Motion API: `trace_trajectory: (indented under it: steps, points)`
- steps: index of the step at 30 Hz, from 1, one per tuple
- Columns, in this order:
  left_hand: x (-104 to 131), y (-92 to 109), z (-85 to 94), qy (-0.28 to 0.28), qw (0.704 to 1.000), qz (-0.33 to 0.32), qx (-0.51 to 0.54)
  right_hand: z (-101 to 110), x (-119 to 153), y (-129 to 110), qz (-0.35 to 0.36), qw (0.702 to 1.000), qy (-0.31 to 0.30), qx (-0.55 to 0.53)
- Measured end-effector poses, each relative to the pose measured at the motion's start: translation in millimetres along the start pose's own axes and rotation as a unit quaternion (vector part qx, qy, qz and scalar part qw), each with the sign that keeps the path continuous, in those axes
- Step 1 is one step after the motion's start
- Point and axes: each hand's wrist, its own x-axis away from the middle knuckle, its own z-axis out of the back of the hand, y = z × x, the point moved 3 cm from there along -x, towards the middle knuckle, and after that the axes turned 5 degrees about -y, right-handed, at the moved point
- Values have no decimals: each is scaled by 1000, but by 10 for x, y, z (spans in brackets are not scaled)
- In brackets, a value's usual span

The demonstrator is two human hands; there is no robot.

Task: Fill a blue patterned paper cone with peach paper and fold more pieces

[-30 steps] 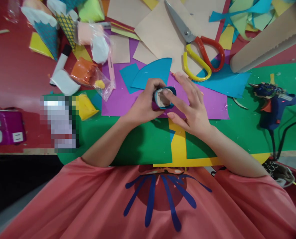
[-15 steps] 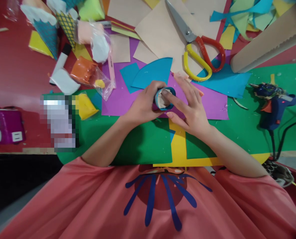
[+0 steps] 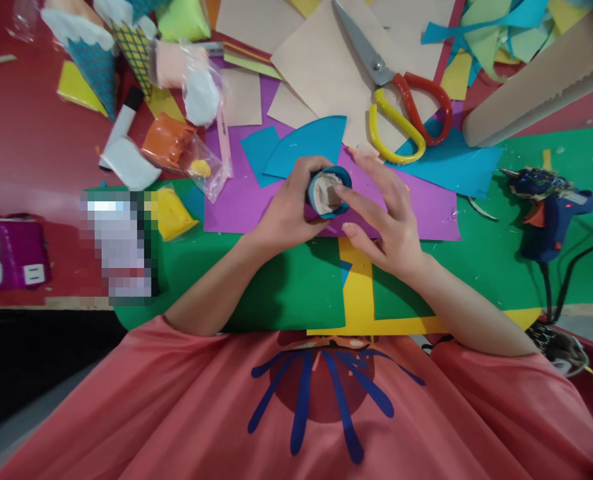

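Observation:
My left hand [image 3: 292, 203] is wrapped round a blue paper cone [image 3: 347, 177], its open mouth facing up toward me. Crumpled pale paper [image 3: 325, 193] fills the inside of the cone. At the cone's right rim, the index fingertip of my right hand [image 3: 389, 223] touches the edge of the stuffing, while its other fingers are spread and hold nothing. Beneath both hands lies a purple sheet [image 3: 246, 212]. A blue fan-shaped piece of paper [image 3: 309, 148] rests just beyond the cone.
Large scissors [image 3: 376, 67] with red and yellow handles lie at the back. A glue gun [image 3: 551, 220] with its cord is at right, near a cardboard tube [image 3: 531, 87]. Finished cones [image 3: 94, 67], clay packets [image 3: 166, 141] and a marker [image 3: 121, 127] crowd the left.
My right index finger has drawn back from the middle of the stuffing to the cone's right rim. My left hand keeps its hold, and the cone's mouth shows more fully.

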Motion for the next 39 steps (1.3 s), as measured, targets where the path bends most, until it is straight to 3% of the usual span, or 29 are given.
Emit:
trace_trajectory:
  steps: [10, 15, 22, 28, 34, 39]
  points:
    - [-24, -43, 0, 42, 995, -82, -23, -30, -23, -15, -14, 999, 1, 39]
    - [-4, -64, -28, 17, 999, -46, 1, -68, -18, 3, -20, 1000, -23, -4]
    - [-7, -73, -40, 18, 996, -83, 16, -62, -55, -26, -83, 994, -71, -1]
    - [-1, -16, -31, 52, 997, -63, 6, -24, -26, -25, -20, 1000, -13, -19]
    - [-23, 62, 25, 33, 997, -68, -17, 35, -14, -21, -25, 1000, -16, 2]
    - [-25, 15, 21, 49, 996, -68, -13, 77, -31, -60, 20, 999, 35, -17]
